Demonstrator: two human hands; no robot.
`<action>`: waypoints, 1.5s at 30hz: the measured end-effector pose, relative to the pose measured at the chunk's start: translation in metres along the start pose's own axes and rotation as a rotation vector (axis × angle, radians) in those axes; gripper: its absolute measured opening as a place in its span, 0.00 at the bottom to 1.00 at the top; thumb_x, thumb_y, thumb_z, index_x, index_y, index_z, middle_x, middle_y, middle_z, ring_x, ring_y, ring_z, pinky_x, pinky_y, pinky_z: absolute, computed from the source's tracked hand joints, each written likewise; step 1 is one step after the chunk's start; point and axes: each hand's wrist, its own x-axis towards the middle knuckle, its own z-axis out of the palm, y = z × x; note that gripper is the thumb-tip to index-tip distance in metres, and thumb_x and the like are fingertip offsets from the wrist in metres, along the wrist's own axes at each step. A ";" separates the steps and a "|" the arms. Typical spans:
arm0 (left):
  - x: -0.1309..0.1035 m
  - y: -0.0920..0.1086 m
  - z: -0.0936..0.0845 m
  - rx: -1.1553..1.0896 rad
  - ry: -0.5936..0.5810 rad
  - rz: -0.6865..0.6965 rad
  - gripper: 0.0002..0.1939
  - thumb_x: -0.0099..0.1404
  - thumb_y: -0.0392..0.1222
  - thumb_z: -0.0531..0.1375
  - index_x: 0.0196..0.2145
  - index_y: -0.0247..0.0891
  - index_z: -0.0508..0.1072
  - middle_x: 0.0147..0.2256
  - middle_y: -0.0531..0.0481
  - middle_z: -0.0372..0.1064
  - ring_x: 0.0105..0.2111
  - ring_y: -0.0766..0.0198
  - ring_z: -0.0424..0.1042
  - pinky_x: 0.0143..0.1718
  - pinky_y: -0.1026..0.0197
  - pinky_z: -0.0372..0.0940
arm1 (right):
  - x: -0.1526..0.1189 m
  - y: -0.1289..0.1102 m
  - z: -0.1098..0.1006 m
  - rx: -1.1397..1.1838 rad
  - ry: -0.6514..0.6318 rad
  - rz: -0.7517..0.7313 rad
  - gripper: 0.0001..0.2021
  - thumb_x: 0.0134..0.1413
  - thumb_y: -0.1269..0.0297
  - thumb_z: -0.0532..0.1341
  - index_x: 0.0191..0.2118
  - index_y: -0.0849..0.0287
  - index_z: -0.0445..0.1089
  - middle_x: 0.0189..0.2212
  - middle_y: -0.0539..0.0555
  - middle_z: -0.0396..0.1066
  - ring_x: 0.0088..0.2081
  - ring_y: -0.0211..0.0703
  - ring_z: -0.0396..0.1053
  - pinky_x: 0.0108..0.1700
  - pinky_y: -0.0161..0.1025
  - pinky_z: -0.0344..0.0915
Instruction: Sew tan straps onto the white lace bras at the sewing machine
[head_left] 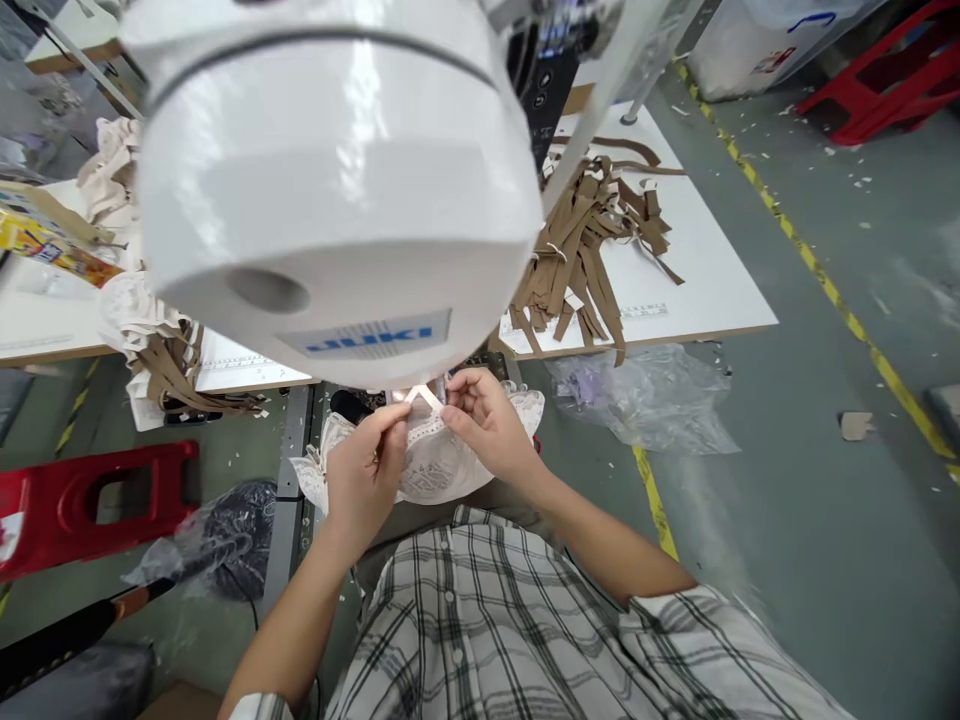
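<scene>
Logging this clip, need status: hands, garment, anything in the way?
Left hand, right hand: pinching garment near upper edge. Pale strip bent between them. Machine above, blocking view beyond.

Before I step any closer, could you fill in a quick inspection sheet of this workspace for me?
Surface: white tabletop right of the machine head, bearing a heap of brown straps.
Job's things: pale lace garment below the machine head; pale strip bent into a V at its far edge.
Clutter: crumpled plastic bag near the tabletop's front edge; flat scrap on the floor.
Hands: left hand has its fingers at the strip; right hand too, grip unclear.
Cables: thin dark cable at lower left, ends untraceable.
Surroundings: red stool at left; yellow-black tape on the floor.
</scene>
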 end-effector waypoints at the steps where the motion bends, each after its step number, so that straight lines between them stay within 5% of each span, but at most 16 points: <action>1: -0.005 0.002 0.002 -0.030 -0.035 -0.003 0.12 0.72 0.43 0.56 0.49 0.42 0.75 0.37 0.50 0.79 0.31 0.66 0.76 0.33 0.67 0.67 | -0.006 0.000 -0.001 0.020 -0.006 0.038 0.15 0.55 0.53 0.66 0.42 0.54 0.64 0.35 0.49 0.64 0.35 0.37 0.64 0.37 0.36 0.64; 6: -0.025 0.011 0.014 -0.261 -0.177 -0.139 0.10 0.71 0.43 0.55 0.49 0.40 0.68 0.22 0.59 0.65 0.19 0.70 0.65 0.22 0.68 0.60 | -0.031 -0.002 -0.009 0.066 -0.030 0.180 0.13 0.55 0.52 0.65 0.37 0.54 0.68 0.31 0.49 0.65 0.32 0.37 0.63 0.35 0.36 0.65; 13: -0.029 0.019 0.021 -0.475 -0.282 -0.270 0.12 0.69 0.50 0.58 0.39 0.39 0.74 0.30 0.50 0.71 0.27 0.66 0.69 0.26 0.66 0.64 | -0.050 -0.005 -0.011 0.060 -0.068 0.188 0.11 0.54 0.54 0.67 0.37 0.54 0.70 0.34 0.50 0.71 0.35 0.38 0.68 0.38 0.37 0.69; 45: -0.034 0.020 0.023 -0.848 -0.296 -0.433 0.11 0.68 0.46 0.62 0.30 0.38 0.74 0.22 0.57 0.63 0.23 0.72 0.58 0.25 0.68 0.54 | -0.051 -0.002 -0.007 0.077 -0.150 0.179 0.08 0.58 0.57 0.63 0.37 0.54 0.66 0.32 0.48 0.66 0.32 0.36 0.63 0.37 0.37 0.63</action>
